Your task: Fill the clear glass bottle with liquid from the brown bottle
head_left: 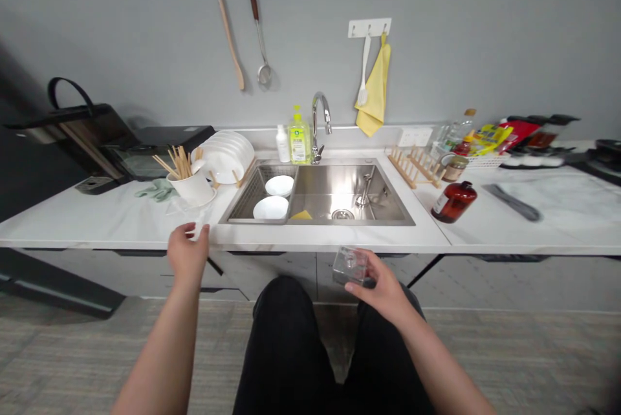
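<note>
Right hand [383, 289] wraps its fingers firmly around a clear square container [350, 266], held below the counter [97, 221] edge; left hand [187, 256], half-curled at that edge near the sink [339, 223], shows no clear hold.

Two bowls [270, 207] in the sink basket [244, 198], faucet [317, 124] behind.

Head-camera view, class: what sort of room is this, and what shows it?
Most likely a kitchen: a stainless steel sink with a chrome faucet sits in a white countertop, stacked white plates stand beside it, and a wooden spatula hangs on the wall.
</note>
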Tool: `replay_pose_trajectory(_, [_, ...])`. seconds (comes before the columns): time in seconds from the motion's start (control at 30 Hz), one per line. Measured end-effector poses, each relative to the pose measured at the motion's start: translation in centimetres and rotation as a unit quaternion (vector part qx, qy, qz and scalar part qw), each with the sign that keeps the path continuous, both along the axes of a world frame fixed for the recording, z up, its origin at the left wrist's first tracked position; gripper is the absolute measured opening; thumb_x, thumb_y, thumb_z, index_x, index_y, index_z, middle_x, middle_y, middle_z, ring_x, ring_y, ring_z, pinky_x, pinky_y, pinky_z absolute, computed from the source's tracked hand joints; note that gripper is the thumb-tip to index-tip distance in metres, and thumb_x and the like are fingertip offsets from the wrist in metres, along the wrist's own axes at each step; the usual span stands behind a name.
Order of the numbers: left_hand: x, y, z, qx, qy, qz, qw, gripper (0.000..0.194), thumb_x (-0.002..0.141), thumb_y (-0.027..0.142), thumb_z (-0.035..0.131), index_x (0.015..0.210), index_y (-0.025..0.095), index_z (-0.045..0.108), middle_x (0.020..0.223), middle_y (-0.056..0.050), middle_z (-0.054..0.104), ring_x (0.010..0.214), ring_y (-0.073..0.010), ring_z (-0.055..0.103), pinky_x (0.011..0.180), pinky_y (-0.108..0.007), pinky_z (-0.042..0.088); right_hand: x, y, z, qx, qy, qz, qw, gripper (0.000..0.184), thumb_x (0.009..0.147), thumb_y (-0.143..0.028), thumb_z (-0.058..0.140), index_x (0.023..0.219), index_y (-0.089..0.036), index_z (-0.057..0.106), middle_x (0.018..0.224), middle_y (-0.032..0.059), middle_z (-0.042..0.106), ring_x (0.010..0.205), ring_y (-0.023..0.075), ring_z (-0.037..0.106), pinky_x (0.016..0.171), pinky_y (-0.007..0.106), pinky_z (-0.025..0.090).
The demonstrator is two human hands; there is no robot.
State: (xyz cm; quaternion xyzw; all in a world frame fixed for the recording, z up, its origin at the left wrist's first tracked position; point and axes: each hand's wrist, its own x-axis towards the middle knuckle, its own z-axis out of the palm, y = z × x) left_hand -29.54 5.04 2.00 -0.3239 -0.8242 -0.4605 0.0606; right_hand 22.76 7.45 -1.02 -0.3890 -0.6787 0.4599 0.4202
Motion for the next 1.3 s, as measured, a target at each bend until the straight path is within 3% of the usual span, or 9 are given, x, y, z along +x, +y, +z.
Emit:
replay_pose_trajectory(0.1, [-4.6,1.7,-0.5,-0.095,0.060,0.048,0.993,0.051,0.088,0.059,0.074,0.118,0.018,0.067,0.121,-0.016,0.072,0.122,-0.0388,0.068,0.116,-0.053,0.053,1.3,0.5,-0.6,-0.004,-0.026,-0.009,1.000,0.071,0.086,-0.050,0.098,0.148,-0.029,0.069,0.142,0.0142,0.083,0.130,0.0397,0.081,0.108,0.057,0.066])
replay_pose_trajectory(0.2, [-6.1,3.3,-0.9,-0.133,0.034,0.068,0.988,0.054,0.088,0.064,0.075,0.116,0.020,0.062,0.114,-0.014,0.071,0.118,-0.0391,0.069,0.107,-0.050,0.056,2.0,0.8,-0.6,-0.001,-0.040,-0.019,0.999,0.071,0.086,-0.051,0.098,0.148,-0.030,0.069,0.143,0.0140,0.082,0.129,0.0398,0.081,0.112,0.060,0.065])
replay_pose_trajectory(0.43, [-6.3,5.7,-0.4,-0.148,-0.043,0.100,0.983,0.049,0.080,0.056,0.086,0.096,0.027,0.051,0.091,-0.007,0.066,0.104,-0.0391,0.072,0.094,-0.048,0.053,3.0,0.8,-0.1,0.002,-0.021,-0.004,1.000,0.071,0.093,-0.048,0.095,0.155,-0.032,0.064,0.151,0.0134,0.078,0.138,0.0393,0.078,0.119,0.061,0.062])
replay_pose_trajectory(0.63, [-5.3,4.8,0.9,-0.104,-0.045,0.085,0.990,0.038,0.083,0.046,0.084,0.097,0.026,0.056,0.086,-0.001,0.060,0.101,-0.0343,0.070,0.097,-0.047,0.053,3.6,0.0,0.1,0.008,-0.026,-0.017,0.999,0.071,0.089,-0.046,0.097,0.152,-0.031,0.067,0.147,0.0126,0.079,0.134,0.0388,0.079,0.116,0.059,0.064])
replay_pose_trajectory(0.77, [0.8,2.1,2.0,0.055,-0.112,-0.008,0.992,0.045,0.082,0.050,0.087,0.112,0.022,0.069,0.093,-0.002,0.071,0.092,-0.0286,0.073,0.091,-0.042,0.056,4.1,-0.9,0.2,0.017,-0.026,-0.036,0.999,0.069,0.088,-0.047,0.097,0.149,-0.031,0.069,0.143,0.0120,0.080,0.131,0.0377,0.080,0.114,0.057,0.064])
replay_pose_trajectory(0.87, [9.9,-1.0,2.8,0.199,-0.265,-0.194,0.923,0.055,0.074,0.049,0.096,0.115,0.021,0.074,0.089,-0.002,0.075,0.086,-0.0240,0.074,0.087,-0.037,0.058,4.1,-2.0,0.7,0.024,-0.037,-0.040,0.998,0.068,0.088,-0.044,0.097,0.148,-0.030,0.069,0.140,0.0105,0.081,0.123,0.0343,0.080,0.110,0.053,0.064])
replay_pose_trajectory(0.93, [16.3,-3.5,3.6,0.233,-0.325,-0.289,0.870,0.051,0.073,0.046,0.100,0.110,0.021,0.078,0.087,-0.001,0.075,0.081,-0.0188,0.070,0.085,-0.033,0.058,4.0,-3.0,1.4,0.032,-0.054,-0.042,0.997,0.069,0.087,-0.042,0.097,0.148,-0.029,0.069,0.133,0.0092,0.081,0.114,0.0316,0.080,0.104,0.049,0.065])
replay_pose_trajectory(1.07, [25.0,-7.7,6.1,0.199,-0.359,-0.422,0.809,0.042,0.074,0.040,0.104,0.105,0.022,0.083,0.102,-0.005,0.081,0.085,-0.0172,0.070,0.080,-0.030,0.058,3.6,-5.3,2.7,0.055,-0.090,-0.044,0.993,0.070,0.084,-0.039,0.097,0.147,-0.027,0.070,0.116,0.0059,0.081,0.098,0.0275,0.077,0.091,0.043,0.065])
replay_pose_trajectory(1.3, [28.0,-10.2,9.5,0.075,-0.239,-0.506,0.826,0.030,0.087,0.042,0.093,0.108,0.024,0.081,0.097,-0.006,0.081,0.083,-0.0217,0.073,0.077,-0.035,0.059,3.5,-8.2,3.8,0.075,-0.095,-0.049,0.991,0.076,0.078,-0.032,0.100,0.147,-0.028,0.069,0.125,0.0087,0.082,0.103,0.0320,0.079,0.092,0.047,0.064])
